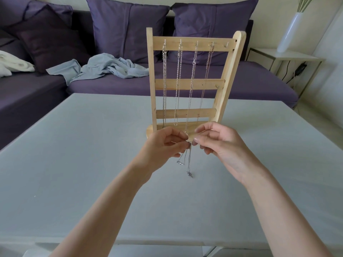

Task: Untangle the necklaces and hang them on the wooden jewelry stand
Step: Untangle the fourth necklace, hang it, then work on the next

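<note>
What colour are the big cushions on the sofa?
Dark purple cushions, best seen in the head view, behind the wooden stand.

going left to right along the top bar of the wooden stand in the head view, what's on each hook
First chain → second chain → third chain → fourth chain → bare hook at the right end of the wooden stand.
</note>
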